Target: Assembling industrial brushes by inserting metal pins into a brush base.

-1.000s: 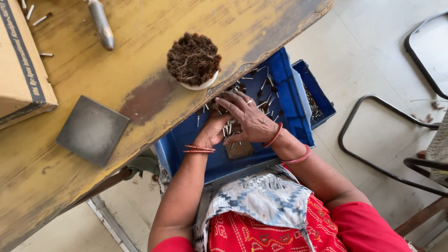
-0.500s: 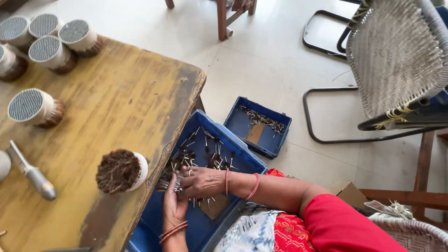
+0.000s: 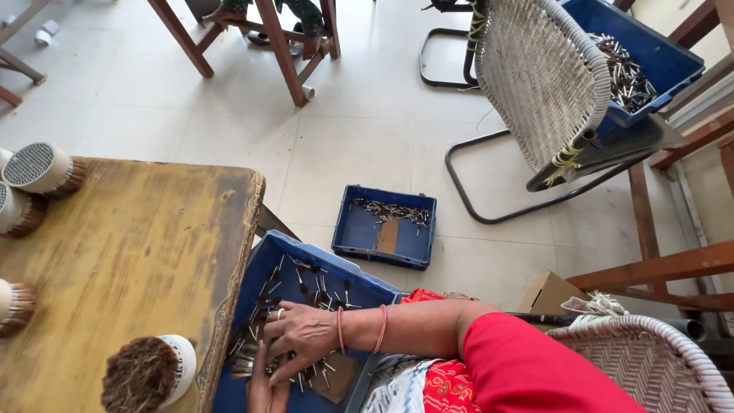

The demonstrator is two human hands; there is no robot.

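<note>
Left of the hands: worn yellow wooden table (image 3: 115, 260), white cup of brown bristles (image 3: 149, 373). Both hands, right (image 3: 302, 336) over left (image 3: 264, 390), fingers spread among thin metal pins (image 3: 306, 287) in blue plastic crate (image 3: 306, 264). Beyond, right: smaller blue tray (image 3: 359, 229) on pale tiled floor (image 3: 367, 138), woven chair (image 3: 535, 84).

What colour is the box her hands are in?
Blue. The box shows best in the head view.

Both hands, right hand (image 3: 302, 335) over left hand (image 3: 265, 388), sift pins (image 3: 321, 294) in a blue tray (image 3: 264, 271).
</note>
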